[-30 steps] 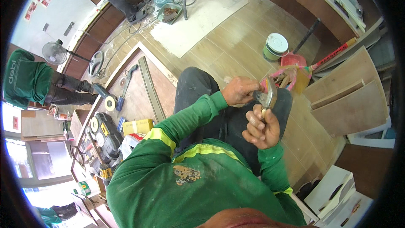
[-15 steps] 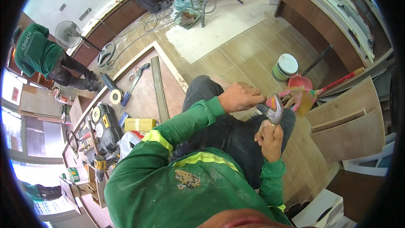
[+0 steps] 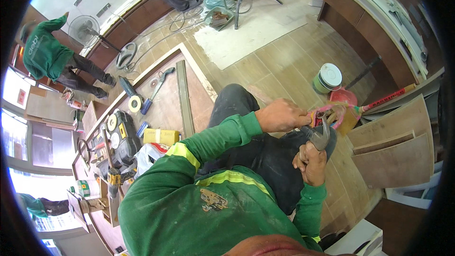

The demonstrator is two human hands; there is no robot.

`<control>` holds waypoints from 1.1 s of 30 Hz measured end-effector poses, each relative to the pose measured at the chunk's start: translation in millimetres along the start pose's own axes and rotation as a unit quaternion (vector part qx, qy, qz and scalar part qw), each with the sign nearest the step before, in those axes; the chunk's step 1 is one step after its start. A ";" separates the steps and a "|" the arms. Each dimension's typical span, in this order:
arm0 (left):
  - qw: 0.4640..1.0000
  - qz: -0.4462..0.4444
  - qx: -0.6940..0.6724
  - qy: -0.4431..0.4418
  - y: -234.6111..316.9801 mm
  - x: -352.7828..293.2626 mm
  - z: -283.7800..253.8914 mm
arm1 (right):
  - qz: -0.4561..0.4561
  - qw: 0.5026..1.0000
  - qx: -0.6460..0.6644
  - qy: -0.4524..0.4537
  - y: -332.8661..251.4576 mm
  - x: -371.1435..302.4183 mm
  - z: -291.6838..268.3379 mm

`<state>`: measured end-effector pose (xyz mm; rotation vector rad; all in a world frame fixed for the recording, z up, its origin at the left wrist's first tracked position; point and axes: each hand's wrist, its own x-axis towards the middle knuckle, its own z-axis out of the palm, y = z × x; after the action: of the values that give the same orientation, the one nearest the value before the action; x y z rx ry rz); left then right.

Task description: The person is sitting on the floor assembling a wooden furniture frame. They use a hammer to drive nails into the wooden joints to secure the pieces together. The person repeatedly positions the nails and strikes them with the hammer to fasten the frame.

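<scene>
My right hand [image 3: 310, 162] is closed around a claw hammer, gripping it just below the metal head [image 3: 320, 138]. The head sticks up past my fingers, over my bent knee. My left hand [image 3: 283, 115] is above and to the left of the hammer, with its fingers pinched together. What lies between those fingertips, if anything, is too small to make out. Beyond the hammer is a pink-rimmed container [image 3: 337, 117] with pieces of material inside, partly hidden by the hammer.
A lidded bucket [image 3: 330, 77] stands ahead right, near a red-handled tool [image 3: 386, 97]. Wood panels [image 3: 391, 156] lean at right. To my left, a framed board [image 3: 163, 92] carries a handsaw, tape roll, yellow block [image 3: 161, 136] and drill [image 3: 113, 180]. A co-worker [image 3: 52, 54] stands far left.
The hammer head has tilted and shifted in my right hand. My left fingers, formerly close against it, are now a little apart from it. The co-worker at far left has raised an arm.
</scene>
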<state>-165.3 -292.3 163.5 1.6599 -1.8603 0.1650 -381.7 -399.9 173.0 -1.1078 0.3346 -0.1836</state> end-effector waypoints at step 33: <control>0.965 -0.245 0.091 -0.038 6.5 -28.2 27.5 | -0.049 0.977 -0.169 0.118 30.8 28.2 -12.2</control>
<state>-181.3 -280.4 128.9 2.2268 -1.4632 0.0639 -360.3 -405.4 135.5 -1.4450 0.5374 -0.3578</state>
